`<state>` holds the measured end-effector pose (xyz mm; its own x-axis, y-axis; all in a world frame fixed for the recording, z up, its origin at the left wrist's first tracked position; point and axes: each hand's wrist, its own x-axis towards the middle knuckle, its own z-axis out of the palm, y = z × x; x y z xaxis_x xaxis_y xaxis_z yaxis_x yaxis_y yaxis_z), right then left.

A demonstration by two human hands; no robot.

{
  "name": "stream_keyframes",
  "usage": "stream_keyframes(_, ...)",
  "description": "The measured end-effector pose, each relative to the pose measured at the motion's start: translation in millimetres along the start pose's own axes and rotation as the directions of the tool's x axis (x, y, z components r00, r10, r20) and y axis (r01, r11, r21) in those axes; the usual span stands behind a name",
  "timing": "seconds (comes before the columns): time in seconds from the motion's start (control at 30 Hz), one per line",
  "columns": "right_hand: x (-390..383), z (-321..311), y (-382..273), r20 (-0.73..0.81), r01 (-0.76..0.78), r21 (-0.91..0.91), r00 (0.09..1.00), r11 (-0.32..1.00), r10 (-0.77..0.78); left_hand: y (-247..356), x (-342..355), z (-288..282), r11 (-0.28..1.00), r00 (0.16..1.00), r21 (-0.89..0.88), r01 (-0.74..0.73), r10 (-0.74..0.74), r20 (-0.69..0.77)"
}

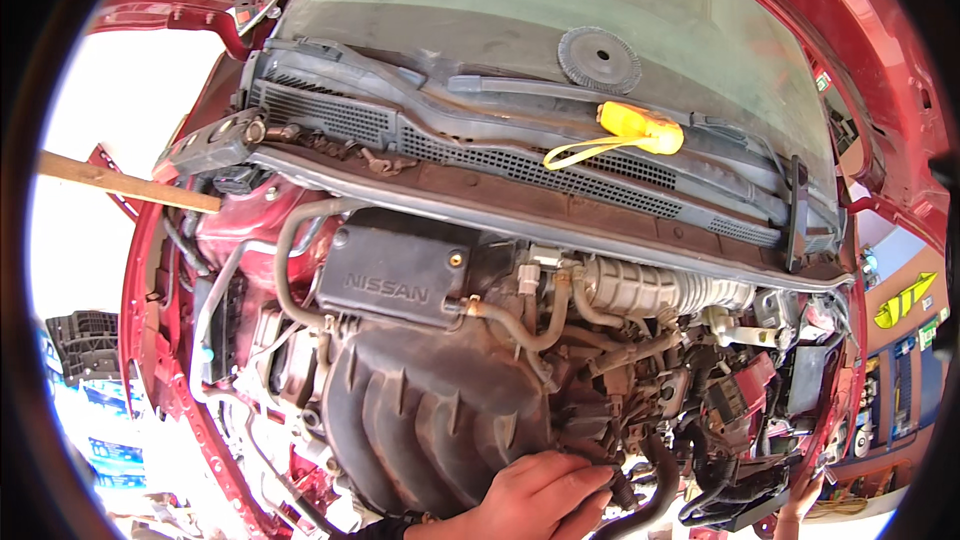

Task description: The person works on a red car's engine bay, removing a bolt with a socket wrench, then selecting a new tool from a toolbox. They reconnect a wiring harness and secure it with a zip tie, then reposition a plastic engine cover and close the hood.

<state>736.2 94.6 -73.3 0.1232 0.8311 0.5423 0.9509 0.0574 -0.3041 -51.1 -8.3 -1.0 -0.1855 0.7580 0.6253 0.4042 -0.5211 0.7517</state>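
Your left hand [548, 493] is lying half-curled at the right edge of the dusty, ribbed black plastic manifold [400, 420], while your right hand [797, 502] is showing by the red metal engine bay [205, 445]; whether either is gripping anything cannot be told. Beyond your left hand, the bay is holding a bent rubber hose [543, 343], a corrugated grey tube [660, 285] and a closed black box [388, 258], contents hidden.

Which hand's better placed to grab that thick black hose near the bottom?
Probably the left hand: it's close to the black hose, while the right hand is farther off, rightward.
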Motion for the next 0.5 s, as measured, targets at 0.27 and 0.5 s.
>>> stream_keyframes(0.27,16,4,-71,0.074,-0.324,0.234,0.946,0.917,0.315,-11,0,5,0.976,0.993,0.2,-0.091,0.103,-0.049)
stream_keyframes(0.5,26,14,-107,-0.042,-0.044,0.142,0.998,0.989,0.05,-7,-8,32,0.977,0.986,0.205,0.056,-0.022,-0.163)
